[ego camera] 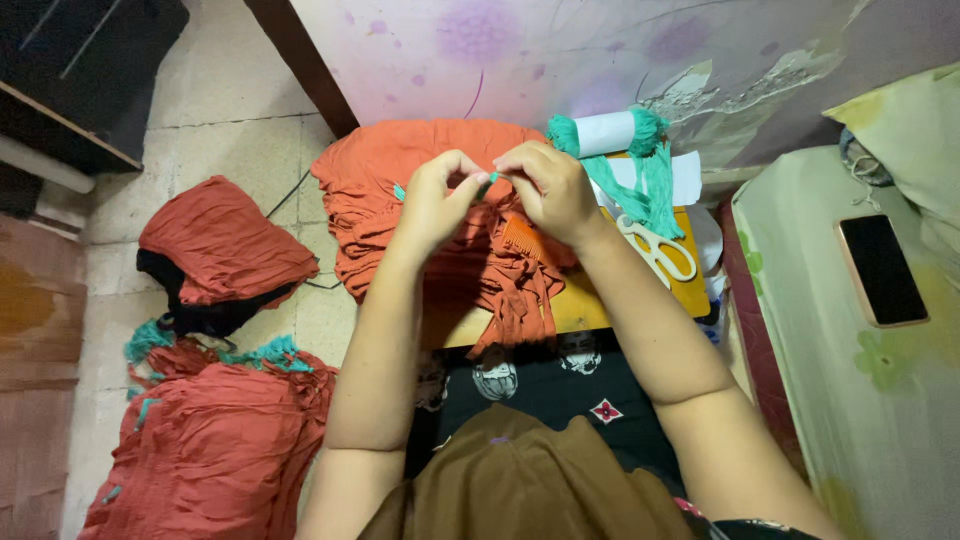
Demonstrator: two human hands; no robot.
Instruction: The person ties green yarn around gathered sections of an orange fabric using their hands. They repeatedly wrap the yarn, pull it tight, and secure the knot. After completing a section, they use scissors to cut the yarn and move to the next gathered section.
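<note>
My left hand (437, 197) and my right hand (547, 185) meet above a heap of orange cloth (400, 185) on a small yellow table (585, 308). Both pinch a short bit of teal thread (487, 179) between their fingertips. An orange fringe of the cloth (520, 237) hangs just below my right hand. To the right lies a white roll wound with teal thread (612, 133), its loose strands (655, 195) trailing down. White-handled scissors (655, 245) lie on the table beside my right wrist.
Two piles of orange cloth lie on the tiled floor at left (225, 250) (210, 450), with teal tassels (260, 352) between them. A dark phone (882, 270) rests on a pale green bed (850, 380) at right. A purple-patterned wall (560, 50) is behind.
</note>
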